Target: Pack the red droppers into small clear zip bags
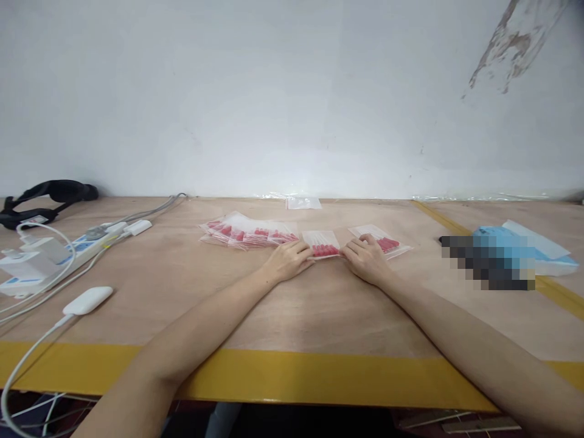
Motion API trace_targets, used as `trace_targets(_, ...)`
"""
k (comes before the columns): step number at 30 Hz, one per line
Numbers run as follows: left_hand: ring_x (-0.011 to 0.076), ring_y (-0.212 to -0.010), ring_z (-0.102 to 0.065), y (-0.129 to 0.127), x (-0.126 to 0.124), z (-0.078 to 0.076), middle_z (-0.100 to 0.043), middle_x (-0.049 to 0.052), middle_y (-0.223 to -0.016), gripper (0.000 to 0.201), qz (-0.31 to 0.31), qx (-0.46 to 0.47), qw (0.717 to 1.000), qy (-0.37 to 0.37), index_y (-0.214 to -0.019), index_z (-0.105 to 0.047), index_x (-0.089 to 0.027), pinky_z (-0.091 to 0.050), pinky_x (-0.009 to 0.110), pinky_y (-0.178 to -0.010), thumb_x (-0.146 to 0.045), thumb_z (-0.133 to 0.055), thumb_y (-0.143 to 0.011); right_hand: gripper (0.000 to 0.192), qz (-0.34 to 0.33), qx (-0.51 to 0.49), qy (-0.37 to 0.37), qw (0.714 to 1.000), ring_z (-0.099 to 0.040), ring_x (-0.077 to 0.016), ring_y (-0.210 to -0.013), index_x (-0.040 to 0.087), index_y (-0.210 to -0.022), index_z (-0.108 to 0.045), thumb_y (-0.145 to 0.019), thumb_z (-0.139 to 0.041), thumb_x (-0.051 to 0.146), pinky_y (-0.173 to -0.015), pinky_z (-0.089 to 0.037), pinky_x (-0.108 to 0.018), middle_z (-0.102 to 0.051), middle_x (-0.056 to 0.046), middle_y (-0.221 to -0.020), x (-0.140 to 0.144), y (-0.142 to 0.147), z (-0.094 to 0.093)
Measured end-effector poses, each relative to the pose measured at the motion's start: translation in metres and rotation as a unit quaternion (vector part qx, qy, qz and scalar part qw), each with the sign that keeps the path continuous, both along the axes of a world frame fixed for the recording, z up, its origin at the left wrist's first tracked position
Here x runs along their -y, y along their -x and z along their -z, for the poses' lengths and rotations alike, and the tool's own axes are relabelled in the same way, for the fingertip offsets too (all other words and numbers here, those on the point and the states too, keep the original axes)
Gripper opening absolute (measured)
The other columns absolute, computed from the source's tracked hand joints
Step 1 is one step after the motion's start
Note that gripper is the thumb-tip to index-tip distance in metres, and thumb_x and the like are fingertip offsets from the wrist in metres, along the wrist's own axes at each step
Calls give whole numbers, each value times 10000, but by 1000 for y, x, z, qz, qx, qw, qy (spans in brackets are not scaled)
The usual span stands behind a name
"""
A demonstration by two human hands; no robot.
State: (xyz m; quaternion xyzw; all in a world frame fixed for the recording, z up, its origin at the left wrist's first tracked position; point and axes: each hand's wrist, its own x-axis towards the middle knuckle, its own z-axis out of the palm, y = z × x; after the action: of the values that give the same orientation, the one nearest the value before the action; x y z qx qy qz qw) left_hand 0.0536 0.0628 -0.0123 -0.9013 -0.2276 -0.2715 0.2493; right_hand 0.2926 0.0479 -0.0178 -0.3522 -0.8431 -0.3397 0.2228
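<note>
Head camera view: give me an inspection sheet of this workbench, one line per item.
Surface: wooden tabletop with yellow tape along its edge.
Job's things: middle clear packet of red pieces under both hands; fanned pile of packets to its left; single packet to its right.
Clutter: blue items, partly blurred; black strap.
Hands: left hand and right hand rest flat on the middle packet's edges.
Cables: power strip, white adapters and leads, far left.
Surroundings: white wall, stained top right.

Both forearms bare, stretched forward and converging. Left hand (288, 260) palm down, fingers curled, tips pointing right. Right hand (366, 258) palm down, fingers bent, tips pointing left. Hands near each other, not touching.
</note>
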Motion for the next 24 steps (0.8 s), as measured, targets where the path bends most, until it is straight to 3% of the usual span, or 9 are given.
trace_targets(7,145,-729,-566,-3,-3,1,-610,47,-773,268,-4,-14,1000,9,-784,-604,-156,-441,269,-698,-194,-368,-907,168,-15,-22,36,999,-520,-143,-723,200,-843,-607,-841,-445,246,-655,-276,-286,-634,-40,-856,5,11,-1)
trace_targets(10,200,-941,-545,3,0,-7,-607,82,-990,226,-26,-6,1000,15,-1021,-571,-164,-409,343,-835,-292,-453,-877,186,31,-56,49,997,-516,-125,-635,190,-781,-590,-839,-414,176,-551,-253,-267,-636,-29,-835,0,13,4)
trace_targets(12,260,-1089,-467,12,0,-12,-541,122,-1149,414,-66,1,998,17,-1158,-496,-156,-334,431,-935,-392,-529,-819,184,62,-95,49,992,-521,-135,-629,173,-806,-576,-836,-395,157,-516,-247,-263,-632,-48,-851,-6,8,7)
trace_targets(14,297,-1147,-418,23,-2,-16,-506,148,-1197,451,-110,-2,994,10,-1140,-513,-147,-253,500,-985,-410,-571,-778,191,69,-140,43,987,-538,-150,-664,163,-846,-565,-839,-374,150,-527,-281,-256,-629,-68,-879,-13,-1,7)
trace_targets(18,304,-1133,-443,42,-10,-18,-563,154,-1102,213,-168,-14,986,-14,-944,-610,-138,-174,563,-1007,-280,-546,-798,206,77,-208,37,974,-562,-189,-761,164,-923,-558,-828,-375,158,-618,-364,-270,-625,-97,-921,-24,-32,0)
trace_targets(21,269,-1090,-491,46,-14,-15,-626,106,-966,171,-160,-24,987,-24,-901,-629,-170,-159,574,-1011,-174,-470,-837,224,130,-250,52,958,-568,-205,-765,163,-926,-573,-799,-389,162,-623,-383,-292,-624,-111,-945,-28,-65,-4)
trace_targets(24,251,-1068,-512,42,-16,-11,-653,67,-924,195,-129,-33,991,-19,-894,-636,-195,-157,574,-1014,-124,-464,-837,200,149,-244,132,949,-573,-194,-760,170,-824,-597,-749,-412,153,-634,-389,-291,-638,-93,-903,-27,-97,-7)
